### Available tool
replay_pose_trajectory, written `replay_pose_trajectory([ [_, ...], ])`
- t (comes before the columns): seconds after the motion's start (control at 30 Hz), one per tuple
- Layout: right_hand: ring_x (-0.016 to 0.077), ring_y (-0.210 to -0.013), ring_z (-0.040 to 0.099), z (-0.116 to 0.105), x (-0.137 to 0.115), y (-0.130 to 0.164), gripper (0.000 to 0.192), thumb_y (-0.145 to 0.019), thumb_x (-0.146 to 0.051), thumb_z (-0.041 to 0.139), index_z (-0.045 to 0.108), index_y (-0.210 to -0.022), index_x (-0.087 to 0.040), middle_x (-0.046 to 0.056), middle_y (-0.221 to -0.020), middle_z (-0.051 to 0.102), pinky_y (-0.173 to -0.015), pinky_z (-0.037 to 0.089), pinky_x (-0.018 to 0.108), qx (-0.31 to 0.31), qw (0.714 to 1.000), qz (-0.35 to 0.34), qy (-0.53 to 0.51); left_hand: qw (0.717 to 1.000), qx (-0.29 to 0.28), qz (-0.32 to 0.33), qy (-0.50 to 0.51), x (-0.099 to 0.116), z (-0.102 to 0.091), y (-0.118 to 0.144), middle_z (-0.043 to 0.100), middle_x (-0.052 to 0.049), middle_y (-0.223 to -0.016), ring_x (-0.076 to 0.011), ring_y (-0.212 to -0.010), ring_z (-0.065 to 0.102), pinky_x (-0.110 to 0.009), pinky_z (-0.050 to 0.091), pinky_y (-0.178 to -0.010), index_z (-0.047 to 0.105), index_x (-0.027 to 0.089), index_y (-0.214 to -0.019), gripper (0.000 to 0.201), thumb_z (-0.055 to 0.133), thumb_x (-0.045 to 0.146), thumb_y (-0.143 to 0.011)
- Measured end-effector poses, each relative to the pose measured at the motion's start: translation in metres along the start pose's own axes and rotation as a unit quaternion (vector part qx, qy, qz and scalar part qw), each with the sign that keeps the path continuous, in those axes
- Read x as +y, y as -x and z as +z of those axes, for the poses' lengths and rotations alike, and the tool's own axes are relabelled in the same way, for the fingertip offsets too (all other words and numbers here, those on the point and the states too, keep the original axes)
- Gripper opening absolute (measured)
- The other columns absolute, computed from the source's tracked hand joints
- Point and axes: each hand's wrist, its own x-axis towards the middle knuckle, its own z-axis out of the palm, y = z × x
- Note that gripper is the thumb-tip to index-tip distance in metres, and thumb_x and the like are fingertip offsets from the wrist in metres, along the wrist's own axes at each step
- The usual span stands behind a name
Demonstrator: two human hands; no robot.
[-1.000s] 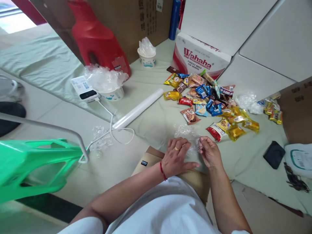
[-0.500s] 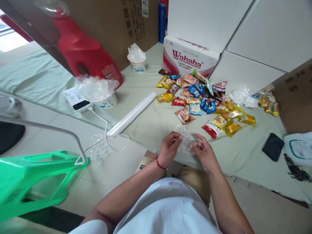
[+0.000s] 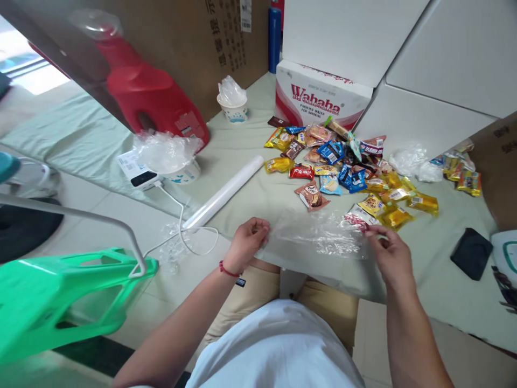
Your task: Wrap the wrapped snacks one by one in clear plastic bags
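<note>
A clear, crinkled plastic bag (image 3: pixel 315 234) is stretched sideways between my hands, above the front of the cloth. My left hand (image 3: pixel 247 241), with a red bracelet at the wrist, pinches its left end. Its right end is pinched in my right hand (image 3: pixel 391 254). Just beyond the bag lies a heap of small wrapped snacks (image 3: pixel 331 152), in yellow, blue, red and brown packs. A brown snack pack (image 3: pixel 312 195) rests nearest the bag's far side. Through the clear plastic, part of a red and white pack shows beside my right fingers.
Left of the heap lies a white roll (image 3: pixel 224 191). Paper cups with plastic in them (image 3: pixel 183 173) stand near a red jug (image 3: pixel 157 97). A Wahaha box (image 3: pixel 319 97) stands behind. A black pouch (image 3: pixel 472 253) lies right; a green stool (image 3: pixel 76 302) stands left.
My hands have moved apart, left and right, and the plastic bag that was bunched between them is now spread out wide. The view has shifted slightly.
</note>
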Motion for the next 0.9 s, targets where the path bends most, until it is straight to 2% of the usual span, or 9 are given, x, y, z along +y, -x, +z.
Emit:
replay_pose_trajectory([
  [0.1,0.0136,-0.066,0.054,0.007,-0.029,0.000,0.033,-0.089,-0.046,0.071,0.075,-0.109,-0.020,0.004,-0.089,0.068,-0.062,0.046,0.026,0.012,0.988,-0.150,0.034,0.998,0.031,0.040,-0.040,0.006,-0.007,0.000,0.065,-0.001,-0.071,-0.0142,-0.064,0.057,-0.025,0.041,-0.056,0.071,0.016,-0.096,0.033,0.062,0.045,-0.082],
  [0.2,0.0191,-0.090,0.065,0.030,-0.055,0.005,0.036,-0.091,-0.039,0.071,0.070,-0.126,-0.027,0.008,-0.117,0.068,-0.078,0.055,0.032,-0.187,0.932,-0.302,0.072,0.987,0.057,0.123,-0.088,0.015,-0.006,-0.005,0.073,-0.009,-0.106,-0.0224,-0.098,0.065,-0.033,0.052,-0.083,0.073,0.018,-0.108,0.039,0.055,0.048,-0.091],
  [0.27,0.0235,-0.110,0.065,0.049,-0.059,0.008,0.047,-0.090,-0.035,0.073,0.065,-0.136,-0.029,0.009,-0.131,0.063,-0.091,0.057,0.036,-0.294,0.884,-0.353,0.089,0.977,0.013,0.180,-0.118,0.019,0.000,-0.009,0.067,-0.011,-0.130,-0.0261,-0.120,0.060,-0.039,0.047,-0.103,0.067,0.020,-0.126,0.046,0.057,0.049,-0.092],
  [0.37,0.0247,-0.118,0.065,0.076,-0.049,0.007,0.038,-0.093,-0.027,0.069,0.067,-0.130,-0.027,0.009,-0.131,0.063,-0.099,0.056,0.040,-0.335,0.864,-0.365,0.089,0.961,-0.124,0.208,-0.131,0.019,0.014,-0.013,0.059,-0.014,-0.146,-0.0280,-0.131,0.055,-0.043,0.042,-0.111,0.048,0.021,-0.151,0.070,0.065,0.044,-0.087],
  [0.53,0.0220,-0.107,0.069,0.088,-0.027,0.003,0.025,-0.094,-0.022,0.066,0.071,-0.119,-0.025,0.009,-0.120,0.067,-0.092,0.058,0.037,-0.311,0.882,-0.350,0.054,0.933,-0.265,0.190,-0.154,0.010,0.035,-0.013,0.067,-0.014,-0.133,-0.0233,-0.105,0.062,-0.039,0.049,-0.097,0.040,0.016,-0.154,0.080,0.068,0.035,-0.081],
  [0.63,0.0209,-0.101,0.069,0.082,-0.023,0.004,0.022,-0.094,-0.022,0.067,0.071,-0.116,-0.025,0.008,-0.116,0.068,-0.086,0.059,0.035,-0.287,0.894,-0.342,0.043,0.942,-0.250,0.156,-0.160,0.008,0.040,-0.012,0.074,-0.009,-0.103,-0.0192,-0.087,0.062,-0.032,0.049,-0.081,0.050,0.014,-0.144,0.066,0.063,0.045,-0.087],
  [0.73,0.0173,-0.084,0.068,0.077,-0.021,0.006,0.019,-0.094,-0.023,0.065,0.072,-0.112,-0.025,0.007,-0.114,0.068,-0.075,0.058,0.032,-0.270,0.903,-0.333,0.044,0.939,-0.249,0.120,-0.204,0.012,0.043,-0.008,0.069,-0.003,-0.079,-0.0165,-0.070,0.058,-0.028,0.043,-0.065,0.068,0.015,-0.114,0.048,0.061,0.055,-0.087],
  [0.83,0.0135,-0.070,0.063,0.079,-0.014,0.006,0.017,-0.095,-0.023,0.063,0.072,-0.110,-0.023,0.008,-0.112,0.068,-0.068,0.056,0.031,-0.258,0.911,-0.320,0.036,0.930,-0.237,0.122,-0.251,0.018,0.046,0.001,0.069,-0.003,-0.077,-0.0167,-0.070,0.058,-0.027,0.041,-0.063,0.070,0.018,-0.088,0.050,0.048,0.062,-0.094],
  [0.9,0.0141,-0.072,0.064,0.083,-0.006,0.006,0.017,-0.094,-0.023,0.063,0.072,-0.108,-0.023,0.008,-0.110,0.068,-0.071,0.057,0.032,-0.250,0.915,-0.317,0.030,0.929,-0.221,0.119,-0.273,0.018,0.050,0.010,0.070,-0.003,-0.076,-0.0173,-0.070,0.060,-0.027,0.041,-0.062,0.070,0.018,-0.090,0.052,0.049,0.065,-0.093],
])
